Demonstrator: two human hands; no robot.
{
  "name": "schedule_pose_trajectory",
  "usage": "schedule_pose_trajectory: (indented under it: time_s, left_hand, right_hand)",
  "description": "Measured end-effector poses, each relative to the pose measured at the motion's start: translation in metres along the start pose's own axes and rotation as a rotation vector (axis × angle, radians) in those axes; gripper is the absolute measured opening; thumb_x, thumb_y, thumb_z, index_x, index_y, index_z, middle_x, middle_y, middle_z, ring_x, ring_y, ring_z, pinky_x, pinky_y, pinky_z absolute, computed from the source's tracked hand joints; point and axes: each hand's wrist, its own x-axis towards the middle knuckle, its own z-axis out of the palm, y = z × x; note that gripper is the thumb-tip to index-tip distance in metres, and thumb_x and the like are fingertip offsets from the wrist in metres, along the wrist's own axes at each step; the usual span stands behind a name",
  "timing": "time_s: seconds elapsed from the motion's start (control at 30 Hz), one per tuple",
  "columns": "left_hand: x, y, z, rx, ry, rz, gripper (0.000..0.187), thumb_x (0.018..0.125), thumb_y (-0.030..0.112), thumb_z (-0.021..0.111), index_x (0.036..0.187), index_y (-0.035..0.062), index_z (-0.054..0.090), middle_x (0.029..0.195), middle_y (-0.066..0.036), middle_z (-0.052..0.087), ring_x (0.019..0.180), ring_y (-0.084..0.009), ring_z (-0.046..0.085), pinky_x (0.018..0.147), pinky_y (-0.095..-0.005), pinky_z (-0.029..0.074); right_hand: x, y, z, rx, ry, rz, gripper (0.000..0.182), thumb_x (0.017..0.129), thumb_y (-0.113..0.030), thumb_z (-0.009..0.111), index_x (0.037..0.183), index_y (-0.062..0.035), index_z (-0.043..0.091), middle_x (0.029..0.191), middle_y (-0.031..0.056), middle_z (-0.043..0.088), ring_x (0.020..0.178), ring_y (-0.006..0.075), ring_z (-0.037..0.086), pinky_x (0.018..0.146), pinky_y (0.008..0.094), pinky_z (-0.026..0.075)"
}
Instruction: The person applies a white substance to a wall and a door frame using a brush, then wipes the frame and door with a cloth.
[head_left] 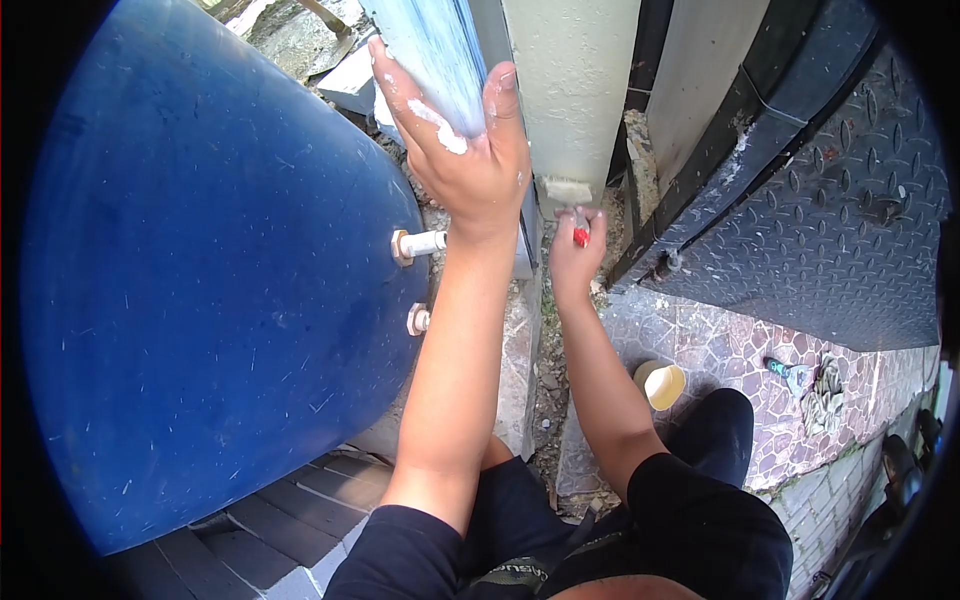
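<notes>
My left hand has white paint on its fingers and rests against a board streaked blue and white, thumb and fingers spread on either side of its lower end. Lower and to the right, my right hand is closed round the red handle of a paintbrush. The brush's pale bristles lie at the bottom of a cream-coloured post. The palm side of my left hand is hidden.
A large blue tank with two pipe fittings fills the left. Dark tread-plate metal stands at the right. On the paving are a cream cup, a scraper and a rag.
</notes>
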Motion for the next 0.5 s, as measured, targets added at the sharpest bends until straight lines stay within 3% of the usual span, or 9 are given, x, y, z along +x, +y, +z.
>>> schedule_pose_trajectory:
  time_s: [0.1,0.17,0.2,0.23,0.27,0.3,0.37,0.4,0.5]
  left_hand:
    - [0.000,-0.002,-0.001,0.018,0.004,-0.011,0.074,0.089,0.025,0.060,0.137,-0.0112,0.016,0.138,-0.030,0.025,0.130,-0.0357,0.028,0.106,-0.0412,0.022]
    - [0.001,-0.004,-0.001,0.079,0.032,0.050,0.080,0.082,0.022,0.068,0.137,-0.0101,0.020,0.136,-0.034,0.032,0.125,-0.0457,0.037,0.100,-0.0447,0.034]
    - [0.000,-0.003,-0.001,0.081,0.030,0.046,0.080,0.082,0.022,0.068,0.137,-0.0101,0.020,0.136,-0.034,0.032,0.125,-0.0457,0.037,0.100,-0.0447,0.034]
    - [0.000,-0.002,0.000,0.065,0.023,0.035,0.076,0.086,0.023,0.064,0.137,-0.0106,0.019,0.136,-0.032,0.030,0.126,-0.0399,0.034,0.103,-0.0428,0.028]
    - [0.000,-0.001,0.000,0.048,0.016,0.024,0.072,0.089,0.023,0.060,0.136,-0.0111,0.017,0.137,-0.029,0.028,0.128,-0.0341,0.031,0.105,-0.0409,0.023]
    - [0.002,0.000,0.000,0.047,0.016,0.021,0.072,0.089,0.023,0.060,0.136,-0.0111,0.017,0.137,-0.029,0.028,0.128,-0.0341,0.031,0.105,-0.0409,0.023]
    - [0.003,0.003,-0.001,0.021,-0.005,0.014,0.073,0.089,0.024,0.060,0.136,-0.0114,0.017,0.137,-0.030,0.028,0.129,-0.0348,0.030,0.106,-0.0409,0.023]
    - [0.001,0.003,0.000,0.020,-0.007,0.007,0.073,0.089,0.024,0.060,0.136,-0.0114,0.017,0.137,-0.030,0.028,0.129,-0.0348,0.030,0.106,-0.0409,0.023]
    - [0.001,-0.002,0.001,0.027,0.020,0.017,0.073,0.089,0.024,0.060,0.136,-0.0111,0.017,0.137,-0.030,0.028,0.129,-0.0350,0.029,0.106,-0.0409,0.022]
  right_hand:
    - [0.014,-0.063,0.011,0.246,0.036,-0.033,0.014,0.082,-0.007,0.060,0.091,0.0006,0.051,0.080,0.0152,0.062,0.069,0.0210,0.061,0.066,0.0321,0.048]
    - [0.015,-0.096,0.007,0.389,0.035,-0.067,0.014,0.082,-0.005,0.060,0.090,0.0011,0.051,0.081,0.0148,0.063,0.071,0.0209,0.063,0.067,0.0315,0.049]
    - [0.016,-0.106,0.006,0.440,0.068,-0.179,0.015,0.081,-0.003,0.061,0.090,0.0012,0.051,0.082,0.0142,0.063,0.074,0.0210,0.064,0.068,0.0312,0.049]
    - [0.016,-0.110,0.007,0.492,0.100,-0.293,0.015,0.080,-0.001,0.062,0.090,0.0014,0.051,0.083,0.0137,0.064,0.077,0.0211,0.065,0.069,0.0309,0.050]
    - [0.017,-0.105,0.007,0.473,0.111,-0.425,0.017,0.077,0.001,0.064,0.089,0.0015,0.051,0.083,0.0155,0.064,0.081,0.0255,0.066,0.071,0.0325,0.051]
    - [0.018,-0.098,0.006,0.469,0.109,-0.425,0.017,0.077,0.001,0.064,0.089,0.0015,0.051,0.083,0.0155,0.064,0.081,0.0255,0.066,0.071,0.0325,0.051]
    - [0.018,-0.074,0.002,0.104,-0.039,-0.624,0.018,0.077,0.001,0.064,0.091,0.0013,0.052,0.082,0.0168,0.064,0.080,0.0297,0.066,0.071,0.0342,0.051]
    - [0.013,-0.049,0.002,0.060,-0.067,-0.614,0.019,0.076,0.000,0.064,0.092,0.0008,0.053,0.083,0.0176,0.064,0.078,0.0328,0.065,0.070,0.0358,0.051]
    - [-0.004,0.014,-0.011,-0.106,-0.180,-0.580,0.019,0.077,0.000,0.063,0.092,0.0001,0.053,0.083,0.0167,0.064,0.075,0.0319,0.064,0.069,0.0364,0.051]
